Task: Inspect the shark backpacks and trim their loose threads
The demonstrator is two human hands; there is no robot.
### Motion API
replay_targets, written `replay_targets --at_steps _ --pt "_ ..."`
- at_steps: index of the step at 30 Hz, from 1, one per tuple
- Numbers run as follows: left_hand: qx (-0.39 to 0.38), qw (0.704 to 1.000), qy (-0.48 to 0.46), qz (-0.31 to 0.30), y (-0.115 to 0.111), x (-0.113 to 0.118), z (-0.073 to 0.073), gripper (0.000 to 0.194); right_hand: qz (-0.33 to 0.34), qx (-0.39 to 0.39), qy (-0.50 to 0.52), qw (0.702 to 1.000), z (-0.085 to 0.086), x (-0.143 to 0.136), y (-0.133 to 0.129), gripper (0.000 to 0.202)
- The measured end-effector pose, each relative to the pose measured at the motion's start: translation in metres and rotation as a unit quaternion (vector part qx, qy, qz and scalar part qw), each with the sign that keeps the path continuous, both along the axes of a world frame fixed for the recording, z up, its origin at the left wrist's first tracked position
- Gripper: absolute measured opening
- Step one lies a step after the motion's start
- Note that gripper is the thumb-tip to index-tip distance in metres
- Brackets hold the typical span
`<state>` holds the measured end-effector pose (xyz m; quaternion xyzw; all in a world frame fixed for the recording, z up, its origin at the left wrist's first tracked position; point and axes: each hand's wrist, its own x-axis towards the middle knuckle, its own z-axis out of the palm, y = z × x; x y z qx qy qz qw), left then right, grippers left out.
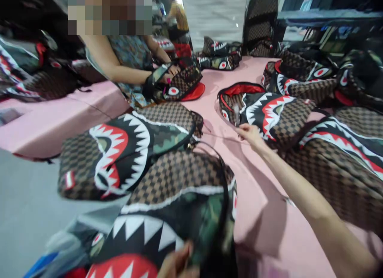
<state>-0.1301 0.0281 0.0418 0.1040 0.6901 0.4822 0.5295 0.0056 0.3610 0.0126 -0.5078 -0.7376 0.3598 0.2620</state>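
At the bottom edge, my left hand is partly cut off and blurred, its fingers curled against the front of the nearest backpack. That backpack has brown checks, camouflage and a shark mouth with white teeth. My right hand is stretched out over the pink table, fingertips pinched together. A small blurred, pale thing shows just above those fingertips; I cannot make out its kind. Right behind it lies an unzipped shark backpack with a red lining.
Another shark backpack lies at the left table edge. More backpacks crowd the right side. Across the table a person has both hands on a backpack. Further bags stand at the back. Grey floor shows at left.
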Motion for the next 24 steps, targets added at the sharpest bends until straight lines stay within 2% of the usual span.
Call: replay_targets --at_steps 1,3,4,5,7,10,13,16,18,21,24 --pt "0.004 1.0 -0.02 -0.009 -0.011 0.009 0.005 0.025 -0.021 -0.023 0.098 0.995 0.017 0.027 -0.034 0.017" --pt "0.032 0.997 -0.069 -0.03 -0.029 0.024 0.014 0.028 -0.043 -0.057 0.291 0.954 0.051 0.075 -0.112 0.021" --pt "0.056 0.993 -0.098 -0.04 -0.035 0.031 0.018 0.03 -0.043 -0.065 0.347 0.935 0.066 0.094 -0.154 0.024" --pt "0.081 0.988 -0.124 -0.047 -0.041 0.038 0.022 0.032 -0.041 -0.072 0.374 0.924 0.077 0.11 -0.195 0.024" --pt "0.128 0.977 -0.165 -0.053 -0.052 0.053 0.031 0.037 -0.037 -0.07 0.383 0.92 0.091 0.13 -0.272 0.02" --pt "0.174 0.961 -0.205 -0.063 -0.074 0.078 0.044 0.043 0.014 -0.045 0.365 0.93 0.092 0.139 -0.354 0.015" --pt "0.209 0.942 -0.243 -0.1 -0.098 0.102 0.053 0.047 0.05 -0.008 0.331 0.942 0.091 0.137 -0.397 0.018" --pt "0.23 0.929 -0.258 -0.132 -0.113 0.119 0.057 0.045 0.039 0.034 0.29 0.956 0.09 0.136 -0.424 0.016" --pt "0.24 0.923 -0.262 -0.15 -0.118 0.128 0.057 0.043 -0.008 0.074 0.275 0.958 0.086 0.136 -0.439 0.013" --pt "0.243 0.915 -0.274 -0.168 -0.12 0.137 0.053 0.04 -0.103 0.132 0.293 0.941 0.07 0.137 -0.454 0.012" --pt "0.235 0.916 -0.279 -0.166 -0.122 0.144 0.045 0.035 -0.139 0.171 0.279 0.935 0.053 0.138 -0.461 0.007"
